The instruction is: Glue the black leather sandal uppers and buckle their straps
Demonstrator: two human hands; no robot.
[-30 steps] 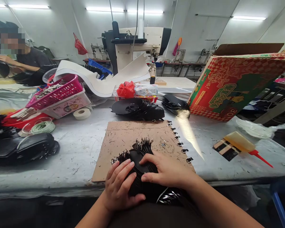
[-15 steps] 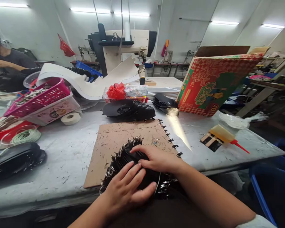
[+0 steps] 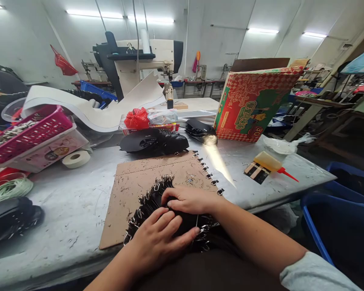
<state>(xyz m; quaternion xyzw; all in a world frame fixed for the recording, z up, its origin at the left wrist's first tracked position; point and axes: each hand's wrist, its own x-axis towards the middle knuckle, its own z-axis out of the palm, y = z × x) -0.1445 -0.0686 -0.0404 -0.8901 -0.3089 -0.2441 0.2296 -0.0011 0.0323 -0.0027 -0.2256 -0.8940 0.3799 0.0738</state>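
A thick bundle of black straps with metal buckles lies at the front edge of the table, partly over a brown cardboard sheet. My left hand presses on its near side, fingers bent around the black pieces, thumb pointing right. Across the top, my right hand curls its fingers into the same bundle. The fingertips of both hands nearly meet there. A thin white cord shows beside the left thumb. More buckles sit in a row along the sheet's right edge.
Behind the sheet lie black shoe-like pieces. A sewing machine stands farther back. To the left are a pink basket and a tape roll; to the right, a red carton, a glue bottle and a blue bin.
The view has turned right, so the table things sit farther left. Both hands stay on the bundle; my right fingers have curled in more and the buckles fan slightly differently.
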